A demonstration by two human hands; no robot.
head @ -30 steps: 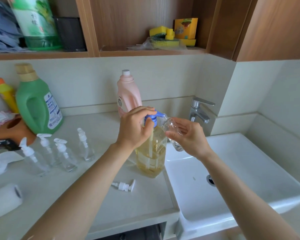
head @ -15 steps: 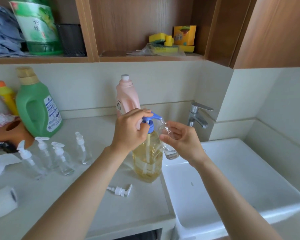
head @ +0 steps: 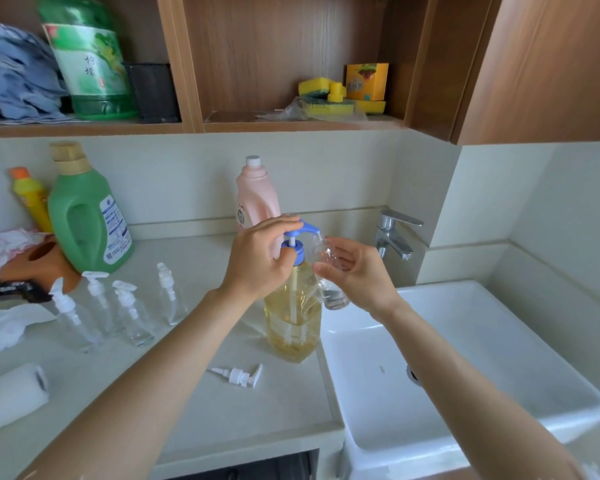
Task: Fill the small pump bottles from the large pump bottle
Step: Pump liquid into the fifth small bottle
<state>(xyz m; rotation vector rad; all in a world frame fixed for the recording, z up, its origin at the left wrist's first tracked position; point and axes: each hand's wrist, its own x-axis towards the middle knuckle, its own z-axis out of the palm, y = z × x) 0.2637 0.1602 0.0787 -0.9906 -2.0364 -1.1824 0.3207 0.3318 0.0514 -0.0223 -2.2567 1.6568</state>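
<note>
Left hand [head: 257, 261] curls over the large pump bottle [head: 293, 313] blue pump head [head: 300, 232]; right hand [head: 357, 271] grips a small clear bottle [head: 328, 268] tilted under its spout.

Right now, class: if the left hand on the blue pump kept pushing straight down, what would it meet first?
The left hand rests on the blue pump head of the large pump bottle. Going straight down, it would probably meet the pump's blue collar first, then the bottle's shoulder, though depth is unclear.

Bottle colours
Amber big bottle [head: 293, 320] with blue pump [head: 297, 242]; green jug [head: 87, 216]; pink bottle [head: 257, 199]; yellow sponges [head: 321, 88].
</note>
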